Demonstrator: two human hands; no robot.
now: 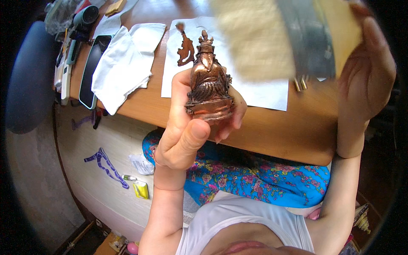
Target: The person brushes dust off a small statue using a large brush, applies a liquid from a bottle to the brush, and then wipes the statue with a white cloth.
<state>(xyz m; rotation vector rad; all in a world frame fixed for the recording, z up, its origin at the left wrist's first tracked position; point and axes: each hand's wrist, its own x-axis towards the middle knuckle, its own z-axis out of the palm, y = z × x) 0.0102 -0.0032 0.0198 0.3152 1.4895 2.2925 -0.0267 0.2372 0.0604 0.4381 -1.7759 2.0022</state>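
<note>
My left hand [188,134] grips a copper-coloured metal figurine [210,79] by its round base, upright above the table's front edge. Beside the figurine's top stands a reddish-brown curved ornament [185,47]; whether it is part of the figurine I cannot tell. At the upper right my right hand [366,67] is raised, its fingers at the edge of a blurred brush [309,38] with pale bristles and a grey metal band. The bristles [255,41] hang over the white paper [274,95], to the right of the figurine. The grip on the brush is partly cut off.
On the wooden table [143,108] lie folded white cloths [121,70], a smartphone [92,70] and small brass-coloured cylinders [300,84]. A teal-rimmed device [86,17] is at the far left. Below are a purple strap [106,165] and a yellow packet [141,189].
</note>
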